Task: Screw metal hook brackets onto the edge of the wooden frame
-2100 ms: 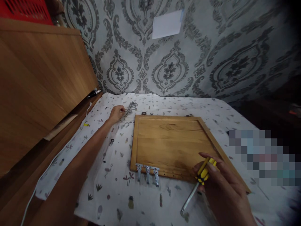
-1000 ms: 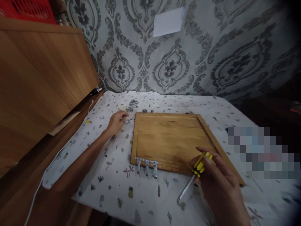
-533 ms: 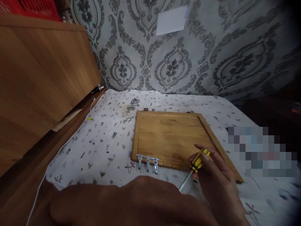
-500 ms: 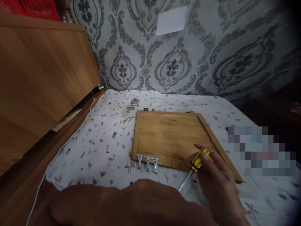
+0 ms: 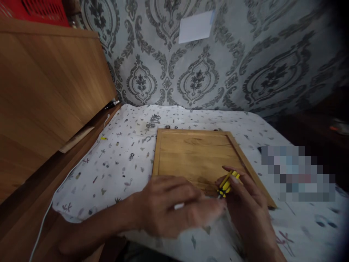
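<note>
In my right hand is a screwdriver with a yellow and black handle, gripped over the right part of a framed wooden panel. Its shaft points down and left, mostly covered by my other hand. My left hand, blurred at the fingers, reaches across the panel's near edge with fingers stretched out. Their tips are close to the screwdriver's shaft; whether they touch it I cannot tell. The metal hinges along the panel's near left edge are hidden behind my left hand.
The panel lies on a white patterned cloth. A wooden cabinet stands at the left, with a red basket on top. A white cable runs along the cloth's left side. Patterned wallpaper covers the wall behind.
My left hand has come up and forward over the panel's near edge, covering the hinges and most of the screwdriver's shaft. My right hand keeps its grip on the screwdriver, nearly unmoved.
</note>
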### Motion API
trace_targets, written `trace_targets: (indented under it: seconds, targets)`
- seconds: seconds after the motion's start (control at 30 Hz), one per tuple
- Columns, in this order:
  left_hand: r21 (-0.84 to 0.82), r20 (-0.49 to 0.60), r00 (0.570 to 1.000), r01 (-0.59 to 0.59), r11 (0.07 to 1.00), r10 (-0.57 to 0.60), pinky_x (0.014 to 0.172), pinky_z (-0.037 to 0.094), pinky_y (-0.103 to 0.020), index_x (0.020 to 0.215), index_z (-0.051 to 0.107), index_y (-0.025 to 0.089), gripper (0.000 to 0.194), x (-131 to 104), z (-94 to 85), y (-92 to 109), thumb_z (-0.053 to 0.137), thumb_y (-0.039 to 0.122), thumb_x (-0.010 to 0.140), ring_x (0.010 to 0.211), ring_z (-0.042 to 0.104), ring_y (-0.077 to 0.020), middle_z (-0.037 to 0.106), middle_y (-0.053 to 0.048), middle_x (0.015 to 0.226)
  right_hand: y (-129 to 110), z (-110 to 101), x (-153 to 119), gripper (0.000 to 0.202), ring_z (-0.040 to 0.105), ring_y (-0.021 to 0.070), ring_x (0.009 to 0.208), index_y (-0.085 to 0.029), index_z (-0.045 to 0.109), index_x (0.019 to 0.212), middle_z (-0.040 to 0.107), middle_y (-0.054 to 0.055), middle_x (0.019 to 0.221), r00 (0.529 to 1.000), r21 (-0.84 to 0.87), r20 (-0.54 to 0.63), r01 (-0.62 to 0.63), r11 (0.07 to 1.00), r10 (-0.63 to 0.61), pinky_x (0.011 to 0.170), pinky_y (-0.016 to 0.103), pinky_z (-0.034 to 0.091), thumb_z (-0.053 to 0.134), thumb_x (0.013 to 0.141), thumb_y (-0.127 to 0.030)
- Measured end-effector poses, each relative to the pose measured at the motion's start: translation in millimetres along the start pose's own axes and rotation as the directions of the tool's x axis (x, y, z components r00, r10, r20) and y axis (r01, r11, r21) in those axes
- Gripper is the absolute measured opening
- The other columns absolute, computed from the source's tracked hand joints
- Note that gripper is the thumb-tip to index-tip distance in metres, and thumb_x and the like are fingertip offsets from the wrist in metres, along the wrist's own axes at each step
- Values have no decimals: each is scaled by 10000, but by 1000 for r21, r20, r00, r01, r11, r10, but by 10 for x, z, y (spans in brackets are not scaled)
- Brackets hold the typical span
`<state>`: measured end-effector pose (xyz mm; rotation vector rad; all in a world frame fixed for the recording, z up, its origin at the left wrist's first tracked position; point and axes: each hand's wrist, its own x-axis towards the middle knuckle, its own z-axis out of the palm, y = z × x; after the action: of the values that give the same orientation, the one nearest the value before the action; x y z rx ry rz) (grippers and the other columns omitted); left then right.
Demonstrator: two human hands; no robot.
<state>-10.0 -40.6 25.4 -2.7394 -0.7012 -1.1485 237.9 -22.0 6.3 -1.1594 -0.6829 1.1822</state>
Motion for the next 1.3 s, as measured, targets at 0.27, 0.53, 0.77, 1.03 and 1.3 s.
trace_targets:
  seconds: [0.27,0.53,0.77,1.03,1.3]
  targets:
    - [18,-230,972,-36,999,39,599,583,-259,1149,603,132,176,393,177,-66,456,93,1060,699,679,-135,735,-47,830,7,-11,0,631,575,135,563,-236,756,1082,693,13,706,1000,-6,7,2,1000,-2,394,183,446,962,597,-582]
    - [96,-219,974,-44,994,65,609,574,-244,968,655,140,140,211,273,-86,539,86,1025,702,661,-124,709,-18,796,12,-11,10,574,566,130,549,-232,755,1069,672,5,698,998,-29,34,46,999,-45,405,204,448,935,649,-579]
    - [169,-209,978,10,986,26,659,585,-273,1044,650,114,174,99,229,-352,479,82,1033,743,684,-162,718,-68,840,18,-9,11,551,559,130,547,-226,754,1063,654,4,685,997,-32,40,62,998,-60,398,202,436,929,666,-566]
    - [189,-261,706,707,682,-659,914,580,-344,1173,668,194,259,-365,63,-1245,441,206,1049,972,719,-210,760,-90,1082,0,-5,-2,556,563,141,539,-230,747,1060,653,8,668,998,-25,45,51,998,-50,369,192,411,931,656,-565]
    - [269,-178,559,819,507,-810,999,543,-368,1290,666,192,367,-601,170,-1601,459,140,991,1044,683,-236,725,-89,1095,-17,-15,-16,561,545,129,518,-231,741,1056,670,6,674,997,17,66,49,999,-50,375,197,396,934,648,-564]
